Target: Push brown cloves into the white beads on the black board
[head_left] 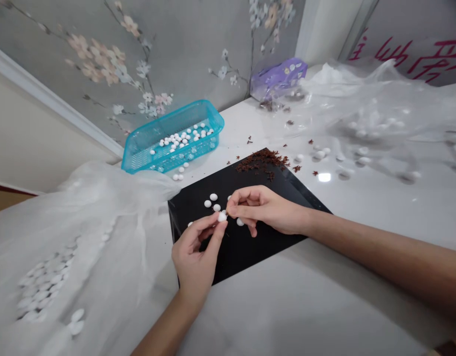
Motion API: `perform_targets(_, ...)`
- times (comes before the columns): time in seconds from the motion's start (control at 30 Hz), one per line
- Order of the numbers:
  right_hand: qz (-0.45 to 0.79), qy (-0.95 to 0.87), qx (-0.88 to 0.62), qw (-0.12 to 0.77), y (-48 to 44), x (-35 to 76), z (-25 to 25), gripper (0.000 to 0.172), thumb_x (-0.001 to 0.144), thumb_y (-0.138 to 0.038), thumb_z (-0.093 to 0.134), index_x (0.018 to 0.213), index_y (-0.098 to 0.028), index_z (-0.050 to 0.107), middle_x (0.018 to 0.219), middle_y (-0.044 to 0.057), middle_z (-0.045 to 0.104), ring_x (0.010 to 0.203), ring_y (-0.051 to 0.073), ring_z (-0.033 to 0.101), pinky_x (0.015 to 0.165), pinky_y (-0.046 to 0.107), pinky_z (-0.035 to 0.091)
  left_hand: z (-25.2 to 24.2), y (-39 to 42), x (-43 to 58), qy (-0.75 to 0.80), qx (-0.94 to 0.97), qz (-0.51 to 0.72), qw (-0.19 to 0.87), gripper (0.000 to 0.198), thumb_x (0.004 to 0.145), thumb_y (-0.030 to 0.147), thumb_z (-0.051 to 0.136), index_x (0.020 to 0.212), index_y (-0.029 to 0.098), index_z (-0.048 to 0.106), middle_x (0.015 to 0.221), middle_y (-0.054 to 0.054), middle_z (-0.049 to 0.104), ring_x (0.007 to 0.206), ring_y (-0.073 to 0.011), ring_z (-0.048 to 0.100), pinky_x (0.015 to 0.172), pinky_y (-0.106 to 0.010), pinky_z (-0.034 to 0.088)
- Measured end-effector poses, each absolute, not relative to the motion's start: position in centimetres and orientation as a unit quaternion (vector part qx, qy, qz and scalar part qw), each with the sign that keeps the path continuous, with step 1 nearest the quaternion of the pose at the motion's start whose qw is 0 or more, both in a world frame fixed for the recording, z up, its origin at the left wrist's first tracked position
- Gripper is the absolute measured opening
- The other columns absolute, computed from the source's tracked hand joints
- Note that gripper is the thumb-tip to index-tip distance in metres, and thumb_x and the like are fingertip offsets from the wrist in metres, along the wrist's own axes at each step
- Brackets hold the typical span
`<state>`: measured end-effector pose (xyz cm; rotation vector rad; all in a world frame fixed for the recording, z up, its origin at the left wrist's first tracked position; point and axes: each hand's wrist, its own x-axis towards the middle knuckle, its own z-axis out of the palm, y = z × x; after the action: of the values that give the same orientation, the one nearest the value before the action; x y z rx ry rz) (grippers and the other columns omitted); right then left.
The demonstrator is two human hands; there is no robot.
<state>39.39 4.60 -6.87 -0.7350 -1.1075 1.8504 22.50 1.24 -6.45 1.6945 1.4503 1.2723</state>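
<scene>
Tabletop [324,301], white, glossy. Two clear plastic sheets: one at left [65,242], one at far right [380,109], each holding many white pellets, uncounted. One black board [237,257], centre, its far corner carrying one heap of brown bits [261,160]. One blue plastic basket [168,123], far left of the board, about thirty pellets inside. One purple bag [278,79], far right of the basket.

Two hands. Left hand [196,254], nearer the viewer, is closed to a pinch, thumb and forefinger on one white pellet [222,216]. Right hand [265,210] comes in from the right, curled, fingertips meeting the same pellet. The pellet lies between both hands, above the board; its long axis is too small to tell.

Loose pellets: about five on the board, four beside the basket.
</scene>
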Motion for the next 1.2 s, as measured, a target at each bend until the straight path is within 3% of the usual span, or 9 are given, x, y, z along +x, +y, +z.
perform_targets(0.4,0.766,-0.419,-0.259,0.413,4.5,39.5,-7.4,0.017,0.072,-0.027,0.07,0.076,-0.013,0.062,0.061,-0.004,0.054,0.054,0.004,0.05,0.049,0.016,0.053,-6.6,1.0,22.2,0.501,0.657,0.491,0.275,0.015,0.073,0.015,0.069,0.086,0.022,0.068,0.084,0.001,0.069,0.072,-0.0093,0.065,0.069,-0.02,0.058)
perform_targets(0.57,0.779,-0.416,-0.247,0.398,4.3,39.4,-7.3,0.017,0.072,-0.026,0.07,0.076,-0.013,0.061,0.061,-0.004,0.056,0.051,0.004,0.05,0.046,0.016,0.052,-6.7,0.7,22.1,0.491,0.672,0.493,0.255,0.012,0.073,0.017,0.069,0.084,0.02,0.069,0.082,-0.001,0.069,0.071,-0.0117,0.065,0.064,-0.023,0.058)
perform_targets(0.7,0.783,-0.421,-0.258,0.378,4.1,39.3,-6.9,0.021,0.072,-0.03,0.07,0.072,-0.014,0.055,0.044,-0.009,0.045,0.035,0.002,0.037,0.029,0.011,0.035,-6.7,0.5,21.9,0.467,0.695,0.493,0.235,0.015,0.072,0.013,0.068,0.085,0.022,0.068,0.081,0.0,0.069,0.07,-0.0114,0.065,0.063,-0.022,0.057)
perform_targets(0.83,0.768,-0.435,-0.28,0.377,4.4,39.7,-6.4,0.025,0.069,-0.028,0.072,0.07,-0.015,0.051,0.045,-0.01,0.045,0.031,0.001,0.031,0.025,0.011,0.024,-6.2,1.3,21.6,0.455,0.734,0.454,0.218,0.016,0.073,0.013,0.067,0.086,0.022,0.067,0.083,0.0,0.069,0.07,-0.0116,0.065,0.063,-0.022,0.056)
perform_targets(0.93,0.75,-0.425,-0.295,0.413,5.2,40.4,-6.1,0.025,0.069,-0.029,0.071,0.069,-0.016,0.051,0.047,-0.009,0.045,0.032,0.001,0.03,0.027,0.012,0.023,-5.5,2.8,20.9,0.43,0.79,0.4,0.175,0.013,0.073,0.015,0.066,0.085,0.021,0.065,0.083,-0.001,0.069,0.071,-0.0134,0.065,0.068,-0.026,0.055)
perform_targets(1.07,0.696,-0.368,-0.328,0.522,6.3,41.3,-6.4,0.026,0.072,-0.034,0.065,0.063,-0.015,0.051,0.05,-0.006,0.043,0.036,0.003,0.031,0.029,0.015,0.024,-5.1,5.3,19.2,0.392,0.844,0.347,0.116,0.012,0.072,0.013,0.062,0.082,0.02,0.06,0.087,-0.004,0.067,0.089,-0.0189,0.062,0.084,-0.035,0.049)
perform_targets(1.2,0.675,-0.316,-0.35,0.567,6.7,41.6,-6.9,0.025,0.075,-0.035,0.057,0.06,-0.015,0.051,0.052,-0.004,0.042,0.038,0.005,0.034,0.031,0.018,0.026,-5.3,6.7,17.9,0.401,0.866,0.25,0.163,0.009,0.076,0.018,0.057,0.085,0.022,0.059,0.105,-0.007,0.062,0.105,-0.023,0.055,0.095,-0.041,0.041)
